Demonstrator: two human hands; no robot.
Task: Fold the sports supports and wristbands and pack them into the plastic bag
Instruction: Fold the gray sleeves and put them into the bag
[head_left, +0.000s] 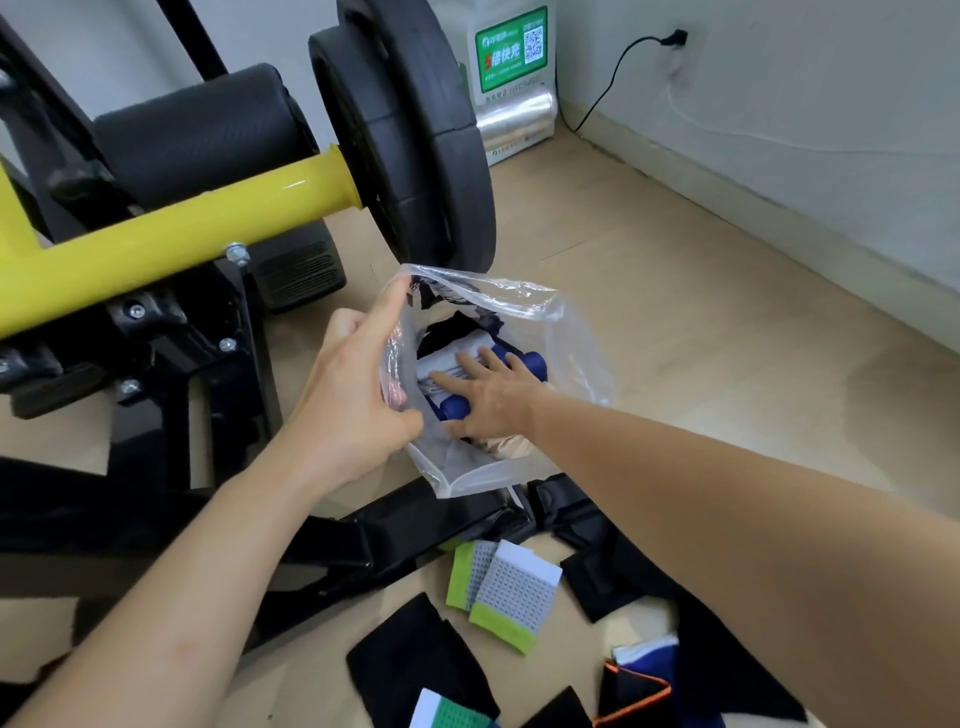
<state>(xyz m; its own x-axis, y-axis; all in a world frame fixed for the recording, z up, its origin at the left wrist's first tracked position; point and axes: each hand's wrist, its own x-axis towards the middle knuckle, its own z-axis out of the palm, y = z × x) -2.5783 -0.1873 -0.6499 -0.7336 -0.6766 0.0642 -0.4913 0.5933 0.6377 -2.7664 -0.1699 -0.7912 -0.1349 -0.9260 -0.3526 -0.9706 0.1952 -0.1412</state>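
Two hands were busy at the plastic bag, which sat open-mouthed on the wooden floor right by a black weight plate on a yellow bar. The left hand gripped the bag's near wall, thumb outside and fingers curled inside the plastic, with the index finger pointing straight up along the rim. The right hand was down inside the bag, fingers spread and flat, pressing on a white folded piece and some blue wristbands already packed in there. Plenty was still out on the floor nearer the camera: a pair of grey-and-green wristbands, a flat black support and an orange-trimmed black one.
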